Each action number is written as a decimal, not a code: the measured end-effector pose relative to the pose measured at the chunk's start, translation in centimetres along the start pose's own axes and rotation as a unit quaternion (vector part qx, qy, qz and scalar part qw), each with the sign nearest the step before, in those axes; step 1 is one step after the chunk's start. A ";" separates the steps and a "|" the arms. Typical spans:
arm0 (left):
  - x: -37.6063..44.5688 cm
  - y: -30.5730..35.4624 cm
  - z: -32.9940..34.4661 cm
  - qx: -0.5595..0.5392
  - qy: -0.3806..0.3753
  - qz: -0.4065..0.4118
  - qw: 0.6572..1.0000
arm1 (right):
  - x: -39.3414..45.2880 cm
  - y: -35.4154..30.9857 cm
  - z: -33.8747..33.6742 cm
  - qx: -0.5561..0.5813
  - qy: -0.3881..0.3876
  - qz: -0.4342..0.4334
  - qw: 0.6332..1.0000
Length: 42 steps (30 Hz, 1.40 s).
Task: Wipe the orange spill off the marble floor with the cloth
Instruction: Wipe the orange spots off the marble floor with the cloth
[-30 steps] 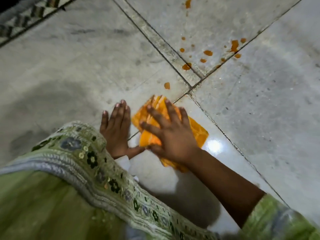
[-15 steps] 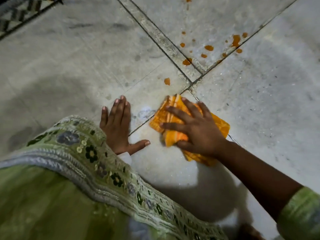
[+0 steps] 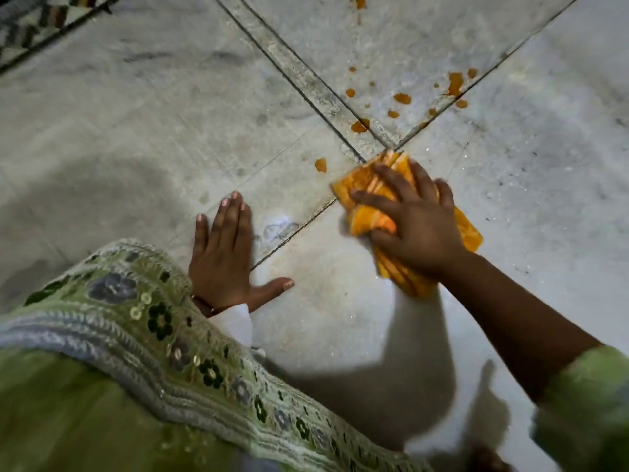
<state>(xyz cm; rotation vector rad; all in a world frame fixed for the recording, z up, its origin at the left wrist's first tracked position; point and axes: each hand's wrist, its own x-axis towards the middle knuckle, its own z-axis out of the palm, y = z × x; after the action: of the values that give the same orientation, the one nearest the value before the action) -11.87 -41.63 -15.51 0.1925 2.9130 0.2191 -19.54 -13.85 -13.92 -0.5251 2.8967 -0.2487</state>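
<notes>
An orange striped cloth [image 3: 367, 218] lies bunched on the grey marble floor [image 3: 136, 114], right of the middle where the tile joints cross. My right hand [image 3: 415, 219] presses down on it with fingers spread and covers most of it. My left hand [image 3: 224, 253] rests flat on the floor to the cloth's left, fingers straight and thumb out. One orange drop [image 3: 321, 164] sits just left of the cloth's far corner. Beyond the cloth lie more spill marks: a blot on the joint [image 3: 359, 126], scattered drops [image 3: 401, 98] and a larger streak [image 3: 455, 82].
Dark tile joints [image 3: 306, 76] run diagonally across the floor. A faint wet smear [image 3: 275, 229] shows between my hands. My green embroidered garment [image 3: 136, 335] fills the lower left. A patterned border [image 3: 41, 18] lies at the top left corner.
My right hand has slid the cloth away from my left hand, to the right and farther out, up to the crossing of the joints. My left hand has stayed planted.
</notes>
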 end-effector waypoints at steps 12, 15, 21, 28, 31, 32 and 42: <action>9.8 1.4 -1.2 0.034 0.003 0.082 0.996 | 5.0 1.1 -0.9 -0.008 -0.013 0.016 1.000; 9.9 1.4 -1.2 0.023 0.001 0.086 0.996 | 8.9 -2.9 -1.1 0.012 -0.009 0.070 0.997; 9.8 1.3 -1.5 0.020 -0.003 0.081 0.997 | 4.7 -1.2 -0.7 -0.026 -0.034 -0.086 0.995; 9.8 1.4 -1.4 0.029 -0.011 0.074 0.997 | 10.2 -4.0 -0.7 0.005 -0.026 0.026 0.999; 9.8 1.4 -1.5 0.025 -0.010 0.073 0.997 | 6.6 -2.7 -0.4 -0.030 -0.036 -0.076 0.996; 9.7 1.4 -1.5 0.025 -0.011 0.073 0.997 | 5.4 -1.3 -0.6 -0.031 -0.039 -0.084 0.995; 9.9 1.6 -1.5 0.040 -0.010 0.077 0.996 | 9.4 -1.0 -1.5 0.000 -0.044 -0.003 0.999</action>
<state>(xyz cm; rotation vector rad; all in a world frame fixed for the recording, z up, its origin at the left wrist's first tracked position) -21.63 -38.77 -15.82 0.4296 2.8912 0.1233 -28.14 -18.01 -13.72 -0.5316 2.8103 -0.2222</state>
